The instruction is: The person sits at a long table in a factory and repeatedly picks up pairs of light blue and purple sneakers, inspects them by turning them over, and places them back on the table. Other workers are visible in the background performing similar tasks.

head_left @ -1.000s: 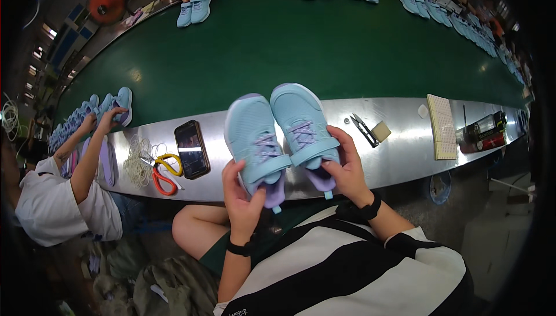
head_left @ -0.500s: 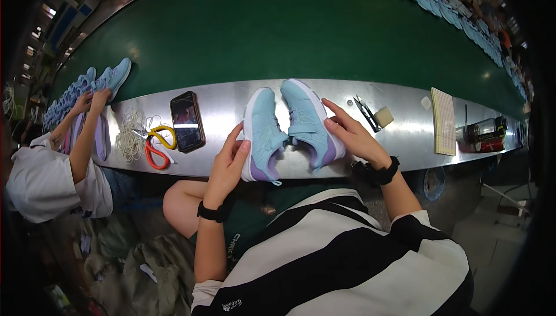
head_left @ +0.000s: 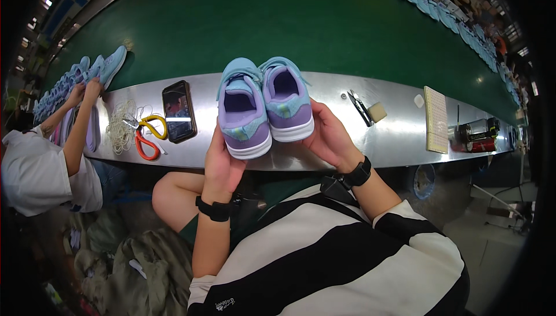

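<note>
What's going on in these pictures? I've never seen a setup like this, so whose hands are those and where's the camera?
There is no robot here: these are a person's bare left hand and right hand. A wide fisheye camera on that person's head looks down, so straight edges look curved and picture left is their left.

The hands hold a pair of blue and purple shoes: the left shoe and the right shoe, heels toward the wearer.

On the metal table lie a phone, scissors with red and yellow handles, and string to the left; black snips and a small tan block lie to the right. Beyond is a green surface. At far left, another person handles similar shoes.
</note>
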Demonstrator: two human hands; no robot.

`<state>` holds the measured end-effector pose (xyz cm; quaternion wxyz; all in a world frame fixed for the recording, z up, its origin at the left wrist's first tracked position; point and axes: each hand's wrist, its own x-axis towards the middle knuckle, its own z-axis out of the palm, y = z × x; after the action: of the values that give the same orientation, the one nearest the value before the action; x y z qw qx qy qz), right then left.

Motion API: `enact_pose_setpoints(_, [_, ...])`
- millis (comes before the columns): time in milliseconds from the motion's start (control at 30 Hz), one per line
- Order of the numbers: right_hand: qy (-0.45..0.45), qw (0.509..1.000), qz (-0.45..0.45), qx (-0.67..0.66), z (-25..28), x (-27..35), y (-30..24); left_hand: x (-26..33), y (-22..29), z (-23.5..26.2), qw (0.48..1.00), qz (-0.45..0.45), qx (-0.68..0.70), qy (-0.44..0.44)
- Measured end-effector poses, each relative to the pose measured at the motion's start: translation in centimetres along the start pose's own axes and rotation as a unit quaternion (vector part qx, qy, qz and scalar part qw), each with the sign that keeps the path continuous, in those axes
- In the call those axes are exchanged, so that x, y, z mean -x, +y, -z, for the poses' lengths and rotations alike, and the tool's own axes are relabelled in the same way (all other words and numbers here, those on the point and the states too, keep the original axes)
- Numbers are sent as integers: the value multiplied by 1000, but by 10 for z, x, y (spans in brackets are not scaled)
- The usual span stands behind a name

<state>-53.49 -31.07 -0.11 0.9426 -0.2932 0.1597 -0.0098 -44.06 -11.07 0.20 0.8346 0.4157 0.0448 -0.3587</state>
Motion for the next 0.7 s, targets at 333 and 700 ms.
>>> enact_pose_setpoints(333, [67,690,285,662,26,22,-23,6,-27,43,881,-212,-422,41])
enact_pose_setpoints(700, [-334,150,324,872,-48,-46,-50,-48,-33,64,906,-248,-344,16])
